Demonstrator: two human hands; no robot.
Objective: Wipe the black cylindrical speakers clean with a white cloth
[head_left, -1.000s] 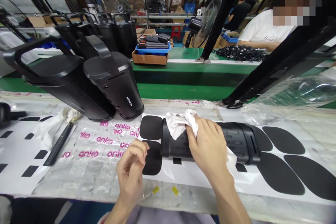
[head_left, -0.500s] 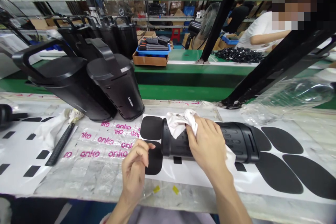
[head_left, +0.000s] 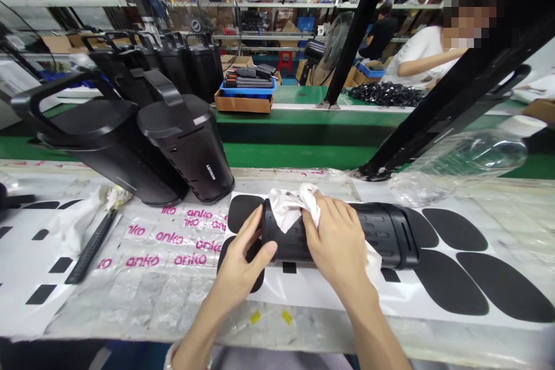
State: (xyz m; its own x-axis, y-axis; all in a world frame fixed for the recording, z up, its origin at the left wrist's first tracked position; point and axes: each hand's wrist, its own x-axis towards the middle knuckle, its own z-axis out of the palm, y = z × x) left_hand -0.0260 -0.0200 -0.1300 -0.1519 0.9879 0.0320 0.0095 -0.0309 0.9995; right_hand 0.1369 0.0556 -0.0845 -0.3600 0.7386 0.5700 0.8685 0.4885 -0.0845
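Note:
A long black plastic casing [head_left: 384, 237] with ribbed sides lies on its side on a white sheet with black stickers. My right hand [head_left: 336, 237] presses a crumpled white cloth [head_left: 288, 208] onto its top, fingers closed over the cloth. At the casing's left end is my left hand [head_left: 243, 254], thumb and fingers cupped round that end face. Under the casing and to both sides, rounded black stickers [head_left: 451, 280] show on the sheet.
Two tall black casings with handles [head_left: 186, 144] stand behind left. A black-handled brush [head_left: 93, 245] lies at left, a clear plastic bottle [head_left: 468, 162] at right. Slanted black posts [head_left: 429, 110] rise at the right. Beyond the green conveyor [head_left: 269, 156], a person in white sits.
My left hand has moved from in front of the casing to its left end and taken hold there. My right hand stays on the cloth. The whole view has shifted slightly.

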